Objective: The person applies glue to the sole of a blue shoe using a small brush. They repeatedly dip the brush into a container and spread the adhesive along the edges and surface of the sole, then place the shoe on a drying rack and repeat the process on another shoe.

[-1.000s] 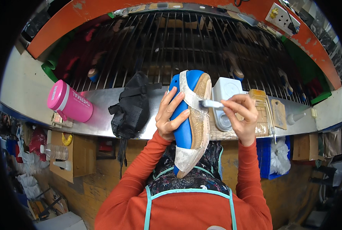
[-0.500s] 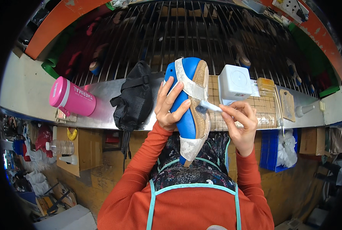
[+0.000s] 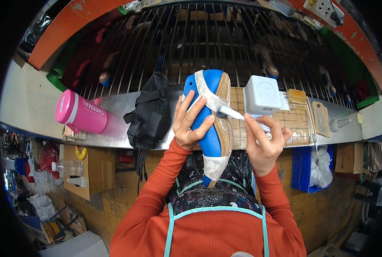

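Observation:
My left hand is closed round a wedge sandal, built on a blue shoe last. Pale mottled straps cross the last at the top and near its lower end. A brown cork-like sole runs down the right side. Pinched in my right hand is a small brush with a white handle; its dark tip touches the sole's side just below the upper strap. The sandal stands nearly upright in the picture, over the bench's near edge.
A white square container stands on a gridded board, right of the sandal. Left lie a black mesh bag and a pink flask. Beyond is a rack of metal bars; a blue crate sits below right.
The brush tip has moved up and left along the sole toward the upper strap, and more of the handle shows. The sandal has shifted slightly, still in my left hand.

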Tool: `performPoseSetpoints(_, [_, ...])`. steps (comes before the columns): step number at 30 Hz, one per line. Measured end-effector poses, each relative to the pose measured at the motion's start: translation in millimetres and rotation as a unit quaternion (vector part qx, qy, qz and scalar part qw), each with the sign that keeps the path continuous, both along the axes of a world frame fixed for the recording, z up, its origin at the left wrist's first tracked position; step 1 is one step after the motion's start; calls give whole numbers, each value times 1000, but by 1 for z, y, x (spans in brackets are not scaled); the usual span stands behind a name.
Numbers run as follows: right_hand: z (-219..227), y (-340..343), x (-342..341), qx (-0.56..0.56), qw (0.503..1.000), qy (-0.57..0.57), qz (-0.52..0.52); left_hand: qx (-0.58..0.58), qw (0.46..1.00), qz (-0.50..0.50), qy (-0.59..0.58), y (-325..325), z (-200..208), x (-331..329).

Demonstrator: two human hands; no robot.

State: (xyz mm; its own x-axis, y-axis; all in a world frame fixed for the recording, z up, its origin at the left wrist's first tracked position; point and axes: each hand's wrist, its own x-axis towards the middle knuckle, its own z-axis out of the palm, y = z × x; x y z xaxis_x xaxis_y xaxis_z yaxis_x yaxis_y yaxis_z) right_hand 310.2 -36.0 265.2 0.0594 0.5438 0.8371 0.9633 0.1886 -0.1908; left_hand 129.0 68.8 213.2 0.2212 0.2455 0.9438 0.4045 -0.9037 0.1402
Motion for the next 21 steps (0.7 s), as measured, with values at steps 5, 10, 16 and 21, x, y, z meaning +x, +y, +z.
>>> performPoseSetpoints(5, [0,4,-2,27,999,14,12,1,1000,-7,-8,1,-1,0])
performPoseSetpoints(10, [8,4,4,-19,995,57,76,3,1000,-17,-26,2,-1,0])
performPoseSetpoints(16, [20,0,16,-118,978,92,145,10,999,-20,-38,5,2,-2])
performPoseSetpoints(21, [20,-7,19,-153,967,121,162,17,999,-9,-36,6,5,-3])
